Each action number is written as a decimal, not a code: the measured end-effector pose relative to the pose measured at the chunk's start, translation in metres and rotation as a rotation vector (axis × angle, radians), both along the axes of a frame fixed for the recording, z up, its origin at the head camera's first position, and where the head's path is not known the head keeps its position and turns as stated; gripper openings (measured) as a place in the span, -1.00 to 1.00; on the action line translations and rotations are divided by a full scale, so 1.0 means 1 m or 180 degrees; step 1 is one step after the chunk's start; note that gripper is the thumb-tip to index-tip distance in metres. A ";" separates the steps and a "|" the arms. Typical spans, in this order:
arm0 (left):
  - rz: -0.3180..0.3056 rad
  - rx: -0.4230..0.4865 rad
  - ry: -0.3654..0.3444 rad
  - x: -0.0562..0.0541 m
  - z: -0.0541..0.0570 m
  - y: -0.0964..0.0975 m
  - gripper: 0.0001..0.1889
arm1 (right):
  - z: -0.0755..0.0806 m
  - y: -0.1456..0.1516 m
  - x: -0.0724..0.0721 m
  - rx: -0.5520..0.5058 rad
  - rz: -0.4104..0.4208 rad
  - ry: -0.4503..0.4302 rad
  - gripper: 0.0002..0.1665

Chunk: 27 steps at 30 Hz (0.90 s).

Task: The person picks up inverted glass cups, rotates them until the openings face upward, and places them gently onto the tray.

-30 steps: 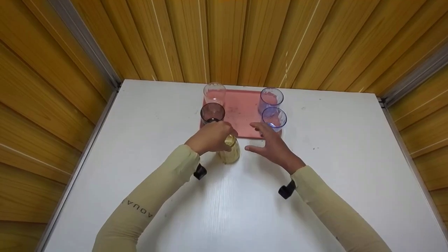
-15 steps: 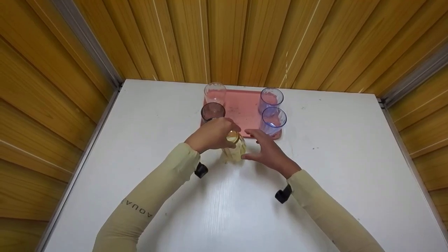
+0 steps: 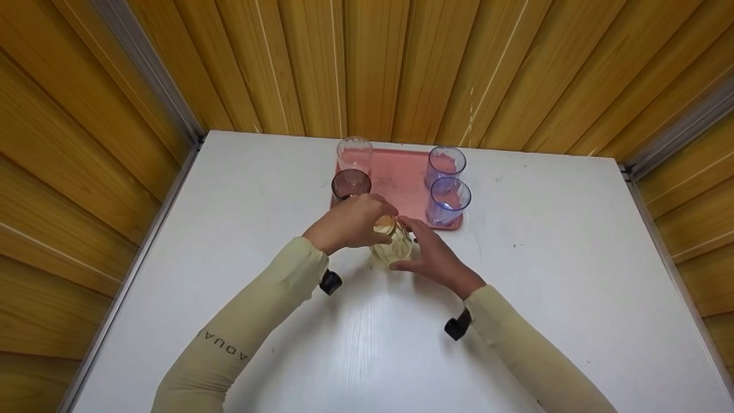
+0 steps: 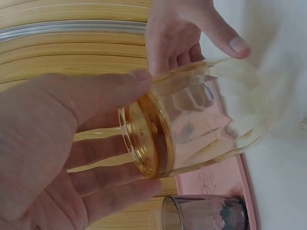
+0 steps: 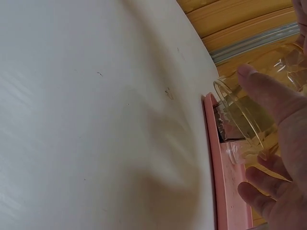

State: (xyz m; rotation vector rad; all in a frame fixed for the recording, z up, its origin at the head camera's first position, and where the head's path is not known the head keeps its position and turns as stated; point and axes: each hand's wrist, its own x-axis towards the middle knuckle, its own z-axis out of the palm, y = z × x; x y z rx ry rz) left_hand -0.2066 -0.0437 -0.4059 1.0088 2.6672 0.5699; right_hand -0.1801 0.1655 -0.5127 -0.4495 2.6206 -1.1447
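In the head view my left hand (image 3: 352, 223) pinches the thick amber base of a transparent yellow drinking glass (image 3: 393, 248). The glass (image 4: 206, 115) is turned upside down, and its wide rim faces the white table. From the other side my right hand (image 3: 436, 258) curves around the lower part near the rim, with the thumb (image 5: 268, 93) on one side and the fingers on the other. Both hands are just in front of a pink tray (image 3: 401, 183). Whether the rim touches the table is hard to tell.
On the tray's left side stand a clear glass (image 3: 354, 155) and a dark smoky glass (image 3: 351, 183), partly behind the left hand. Two blue-tinted glasses, one at the back (image 3: 445, 166) and one in front (image 3: 449, 201), stand on its right. A wooden-panel wall (image 3: 367, 69) rises behind the table.
The yellow glass has shifted a little to the right in my left hand. My right hand has moved left and toward me, from apart to around the glass.
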 end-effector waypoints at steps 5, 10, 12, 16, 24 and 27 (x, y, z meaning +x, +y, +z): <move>-0.0026 0.0028 0.0028 0.003 0.002 0.000 -0.48 | -0.001 -0.001 0.001 0.0004 -0.0087 -0.0099 0.15; -0.0063 0.0083 0.0056 0.004 0.001 -0.001 -0.48 | -0.003 0.001 0.002 -0.0002 -0.0125 -0.0125 0.13; -0.0061 0.0090 0.0056 0.005 0.001 -0.001 -0.47 | -0.003 0.003 0.002 -0.0025 -0.0109 -0.0046 0.12; -0.0021 0.0063 -0.0012 0.005 0.001 0.000 -0.46 | -0.002 0.006 0.003 -0.0099 -0.0041 0.0192 0.09; 0.0057 -0.0047 -0.0096 0.007 0.001 0.000 -0.36 | 0.000 0.012 0.004 -0.0141 -0.0013 0.0431 0.02; 0.0054 -0.0105 -0.0071 0.007 -0.001 0.001 -0.28 | 0.002 0.013 0.005 -0.0134 -0.0019 0.0477 0.01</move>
